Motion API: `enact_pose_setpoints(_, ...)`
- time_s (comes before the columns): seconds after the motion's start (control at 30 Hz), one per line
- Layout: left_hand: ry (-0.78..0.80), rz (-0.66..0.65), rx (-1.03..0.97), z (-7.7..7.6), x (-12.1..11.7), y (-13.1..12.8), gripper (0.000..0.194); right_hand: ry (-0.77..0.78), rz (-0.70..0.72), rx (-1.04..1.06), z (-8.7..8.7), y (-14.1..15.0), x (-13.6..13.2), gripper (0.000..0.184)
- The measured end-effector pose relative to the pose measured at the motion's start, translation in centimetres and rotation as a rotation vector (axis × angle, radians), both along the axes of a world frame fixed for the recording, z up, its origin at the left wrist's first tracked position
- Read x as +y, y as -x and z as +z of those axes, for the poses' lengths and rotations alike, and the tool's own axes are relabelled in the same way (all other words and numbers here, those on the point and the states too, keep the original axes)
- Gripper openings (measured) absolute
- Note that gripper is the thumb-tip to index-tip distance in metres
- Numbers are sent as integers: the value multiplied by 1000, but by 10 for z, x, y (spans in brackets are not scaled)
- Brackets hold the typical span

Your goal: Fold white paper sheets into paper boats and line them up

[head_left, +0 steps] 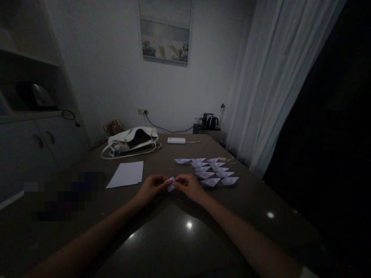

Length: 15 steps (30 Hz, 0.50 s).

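A small folded piece of paper (171, 187) is pinched between both hands just above the dark table. My left hand (152, 188) is closed on its left side, thumb and fingers pressed together. From the right, my right hand (189, 187) grips the same paper with thumb and forefinger. The fingers cover much of the paper, so its exact folded shape is hard to make out. Several folded paper boats (210, 182) stand in rows to the right of and beyond my right hand. Flat white sheets of paper (125, 174) lie beyond my left hand, to the left.
On the dark table (162, 239), a white handbag (130, 133) sits at the back left. A white power bank (176, 141) with a strap lies at the far middle. Small scraps (226, 158) are scattered behind the boats. A curtain (261, 85) hangs along the right.
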<state>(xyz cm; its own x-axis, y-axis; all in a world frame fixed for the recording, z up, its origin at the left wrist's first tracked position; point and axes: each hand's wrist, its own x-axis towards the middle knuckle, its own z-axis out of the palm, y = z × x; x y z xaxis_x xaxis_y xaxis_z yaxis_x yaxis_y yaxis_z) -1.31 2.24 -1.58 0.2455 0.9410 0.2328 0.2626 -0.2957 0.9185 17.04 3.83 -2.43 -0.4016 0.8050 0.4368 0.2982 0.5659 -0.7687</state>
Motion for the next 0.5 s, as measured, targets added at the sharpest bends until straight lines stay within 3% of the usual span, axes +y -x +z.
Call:
enact_pose_setpoints(0.17,-82,-1,6,1,1,-1,37,-17,-35,-20,2,1,-1,18)
enact_pose_setpoints(0.33,34,-7,-20,2,-3,-4,42,-26,-68,-11,6,3,-4,17)
enact_pose_setpoints(0.5,-8,-13,-32,9,-9,-7,39,-11,-36,37,5,3,-3,17)
